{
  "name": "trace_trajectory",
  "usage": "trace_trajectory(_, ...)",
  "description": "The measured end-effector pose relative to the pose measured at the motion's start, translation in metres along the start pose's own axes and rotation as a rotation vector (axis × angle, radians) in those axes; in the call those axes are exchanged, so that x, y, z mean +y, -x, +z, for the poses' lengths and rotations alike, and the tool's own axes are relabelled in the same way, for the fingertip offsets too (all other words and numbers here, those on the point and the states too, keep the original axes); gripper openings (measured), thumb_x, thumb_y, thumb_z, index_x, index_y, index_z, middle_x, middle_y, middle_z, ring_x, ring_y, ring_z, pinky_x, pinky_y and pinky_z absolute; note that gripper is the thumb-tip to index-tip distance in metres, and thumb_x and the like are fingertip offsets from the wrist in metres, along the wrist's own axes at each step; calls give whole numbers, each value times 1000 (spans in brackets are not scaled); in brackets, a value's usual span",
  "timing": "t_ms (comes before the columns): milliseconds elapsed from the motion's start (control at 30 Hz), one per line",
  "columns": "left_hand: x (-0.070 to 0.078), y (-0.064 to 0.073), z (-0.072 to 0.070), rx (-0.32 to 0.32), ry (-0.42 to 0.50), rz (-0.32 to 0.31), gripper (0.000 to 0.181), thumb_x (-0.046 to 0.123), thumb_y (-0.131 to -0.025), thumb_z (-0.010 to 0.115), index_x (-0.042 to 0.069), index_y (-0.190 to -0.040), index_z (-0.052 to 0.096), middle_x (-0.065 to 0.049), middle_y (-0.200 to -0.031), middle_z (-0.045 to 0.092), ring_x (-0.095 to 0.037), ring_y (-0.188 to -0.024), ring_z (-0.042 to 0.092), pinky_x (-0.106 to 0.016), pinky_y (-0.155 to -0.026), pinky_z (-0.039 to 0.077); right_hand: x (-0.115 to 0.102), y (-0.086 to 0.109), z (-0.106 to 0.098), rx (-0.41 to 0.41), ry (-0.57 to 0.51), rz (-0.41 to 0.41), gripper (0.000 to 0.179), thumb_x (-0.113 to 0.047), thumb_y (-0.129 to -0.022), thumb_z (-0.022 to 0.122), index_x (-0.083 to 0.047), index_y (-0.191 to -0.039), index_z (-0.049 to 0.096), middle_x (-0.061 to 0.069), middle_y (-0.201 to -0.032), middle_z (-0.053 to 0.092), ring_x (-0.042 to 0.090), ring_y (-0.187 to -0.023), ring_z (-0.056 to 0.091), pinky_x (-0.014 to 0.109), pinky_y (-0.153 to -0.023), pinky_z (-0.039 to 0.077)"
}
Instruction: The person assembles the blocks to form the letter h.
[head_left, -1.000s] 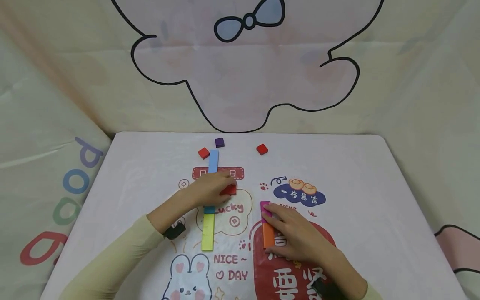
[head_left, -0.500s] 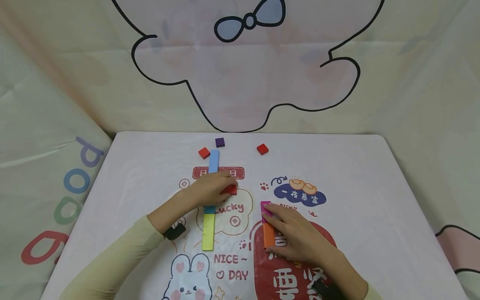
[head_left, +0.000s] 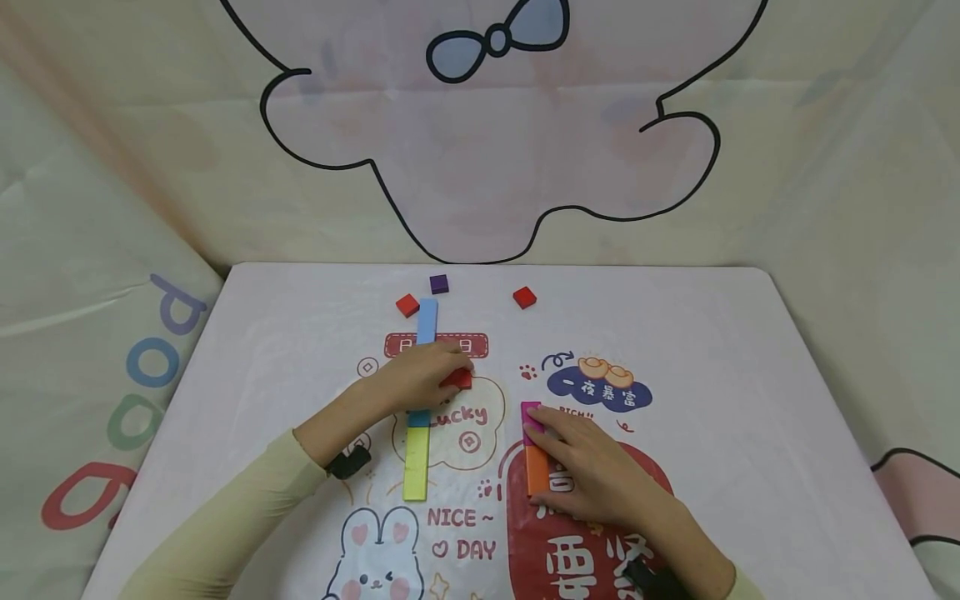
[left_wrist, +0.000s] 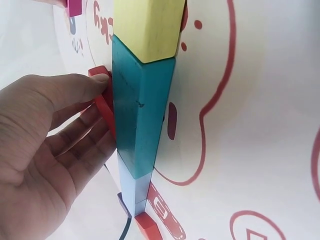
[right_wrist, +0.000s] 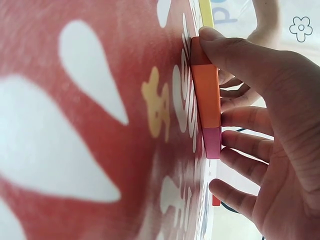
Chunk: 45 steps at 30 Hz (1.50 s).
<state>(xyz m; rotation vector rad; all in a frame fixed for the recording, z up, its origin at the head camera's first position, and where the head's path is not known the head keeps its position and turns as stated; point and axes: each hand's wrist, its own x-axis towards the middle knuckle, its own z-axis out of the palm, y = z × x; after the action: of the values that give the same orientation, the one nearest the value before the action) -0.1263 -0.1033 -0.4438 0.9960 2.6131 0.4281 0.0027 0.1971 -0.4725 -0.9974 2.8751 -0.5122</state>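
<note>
My left hand [head_left: 420,375] pinches a red block [left_wrist: 103,107] between thumb and fingers, beside a straight row of blocks. That row runs from a yellow block [head_left: 416,465] through a teal block [left_wrist: 140,105] to a light blue block [head_left: 427,321]. In the head view the hand covers most of the teal block. My right hand [head_left: 600,467] holds an orange block [right_wrist: 206,95] and a magenta block [right_wrist: 213,142] lined up end to end. Its thumb presses the orange block's near end, and its fingers touch the side of both.
Loose at the back of the white table [head_left: 712,350] lie a dark purple block [head_left: 439,285], a red block [head_left: 525,297] and an orange-red block [head_left: 407,306]. Printed drawings and lettering cover the table's middle. A patterned cloth [head_left: 480,167] hangs behind it.
</note>
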Motion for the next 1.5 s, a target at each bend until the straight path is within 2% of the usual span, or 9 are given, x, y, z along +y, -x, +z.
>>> trace_trajectory(200, -1, -1, 1, 6, -4, -3, 40, 26, -97, 78, 16, -135, 71, -2, -120, 71, -15, -103, 63, -33, -95, 61, 0, 1, 0, 9, 2, -1, 98, -58, -73, 91, -18, -155, 56, 4, -162, 52, 28, -146, 53, 54, -114, 54)
trace_trajectory(533, -1, 0, 2, 14, 0, -5, 41, 26, -96, 79, 16, -134, 71, -2, -120, 72, -15, -104, 64, -33, -95, 61, -1, 1, -3, -15, -10, 19, 98, -60, -75, 88, -19, -157, 53, 3, -164, 50, 27, -148, 52, 53, -117, 52)
trace_trajectory(933, -4, -1, 5, 11, -5, -21, 43, 28, -97, 78, 16, -137, 70, -3, -132, 71, -19, -119, 66, -40, -108, 59, 1, 0, -2, -14, -15, 18, 99, -61, -74, 89, -21, -157, 53, 2, -164, 49, 27, -148, 52, 54, -116, 52)
trace_trajectory(1500, -2, 1, 4, 17, 1, -20, 42, 28, -97, 78, 15, -136, 70, -3, -130, 71, -20, -118, 66, -41, -108, 59, 0, 0, -2, -12, -15, 17, 98, -57, -73, 91, -18, -156, 55, 4, -162, 52, 27, -147, 53, 53, -115, 53)
